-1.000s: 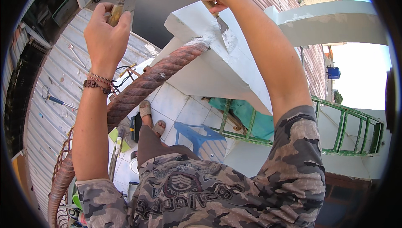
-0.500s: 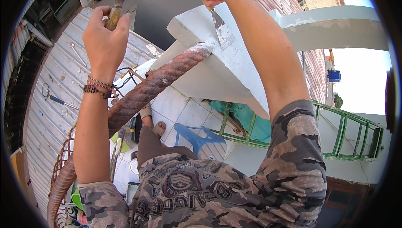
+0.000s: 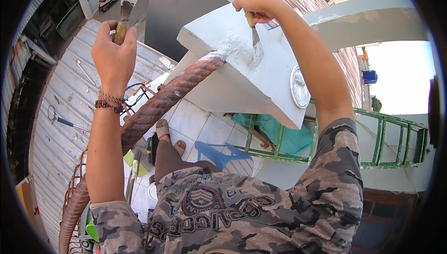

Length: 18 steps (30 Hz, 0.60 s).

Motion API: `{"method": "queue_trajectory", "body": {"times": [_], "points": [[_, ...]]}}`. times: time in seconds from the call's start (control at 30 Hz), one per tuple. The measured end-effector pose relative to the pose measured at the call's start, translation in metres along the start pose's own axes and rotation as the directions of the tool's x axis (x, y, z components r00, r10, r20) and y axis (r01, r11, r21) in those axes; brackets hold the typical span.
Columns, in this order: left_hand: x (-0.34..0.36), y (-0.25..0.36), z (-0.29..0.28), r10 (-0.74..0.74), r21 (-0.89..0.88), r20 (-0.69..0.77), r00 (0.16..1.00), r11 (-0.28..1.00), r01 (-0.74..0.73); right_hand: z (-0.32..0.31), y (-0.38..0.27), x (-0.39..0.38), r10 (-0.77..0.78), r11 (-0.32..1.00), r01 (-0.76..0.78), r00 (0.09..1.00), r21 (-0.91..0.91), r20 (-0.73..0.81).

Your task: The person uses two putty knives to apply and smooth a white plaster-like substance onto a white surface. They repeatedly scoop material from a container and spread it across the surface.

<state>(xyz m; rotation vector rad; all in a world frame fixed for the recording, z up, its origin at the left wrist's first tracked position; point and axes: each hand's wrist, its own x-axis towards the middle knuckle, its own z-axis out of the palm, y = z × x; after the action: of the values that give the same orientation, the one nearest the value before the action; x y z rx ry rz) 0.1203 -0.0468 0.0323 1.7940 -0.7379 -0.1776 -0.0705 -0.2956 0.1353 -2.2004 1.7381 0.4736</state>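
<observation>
My left hand [image 3: 111,60] is closed around the wooden handle of a putty knife [image 3: 122,28], its wide blade pointing up and smeared with white putty. My right hand [image 3: 263,8] grips a second putty knife [image 3: 255,36], blade down against the top of a white masonry pillar [image 3: 251,86]. Wet-looking white putty [image 3: 235,46] is spread beside that blade, around the spot where a brown rope-twist handrail [image 3: 177,91] meets the pillar. On the pillar's right part, near my right forearm, lies a round white lid [image 3: 299,86] with a lump of putty on it.
A green metal ladder [image 3: 379,142] lies to the right, next to a teal cloth [image 3: 293,137]. Below the pillar, a blue plastic stool [image 3: 228,158] stands on white tiles near my feet. Corrugated roofing [image 3: 65,100] spreads out on the left, with a long-handled tool [image 3: 70,124] on it.
My right hand and its putty knife have moved right across the pillar top. The round lid, hidden behind my right arm before, now shows. My left hand keeps its putty knife raised.
</observation>
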Motion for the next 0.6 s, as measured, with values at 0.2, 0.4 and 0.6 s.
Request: {"method": "queue_trajectory", "body": {"times": [0.2, 0.4, 0.6], "points": [[-0.002, 0.000, -0.002, -0.026, 0.002, 0.024, 0.999, 1.000, 0.026, 0.012, -0.023, 0.017, -0.014, 0.999, 0.016, 0.999, -0.030, 0.052], [-0.003, 0.000, -0.001, -0.014, -0.011, 0.004, 1.000, 1.000, 0.014, 0.007, -0.049, 0.036, -0.179, 0.964, 0.190, 0.981, -0.186, 0.075], [-0.003, 0.000, 0.001, 0.010, -0.018, 0.001, 1.000, 1.000, -0.010, -0.025, -0.067, 0.106, -0.232, 0.499, 0.643, 0.745, -0.580, 0.625]]}}
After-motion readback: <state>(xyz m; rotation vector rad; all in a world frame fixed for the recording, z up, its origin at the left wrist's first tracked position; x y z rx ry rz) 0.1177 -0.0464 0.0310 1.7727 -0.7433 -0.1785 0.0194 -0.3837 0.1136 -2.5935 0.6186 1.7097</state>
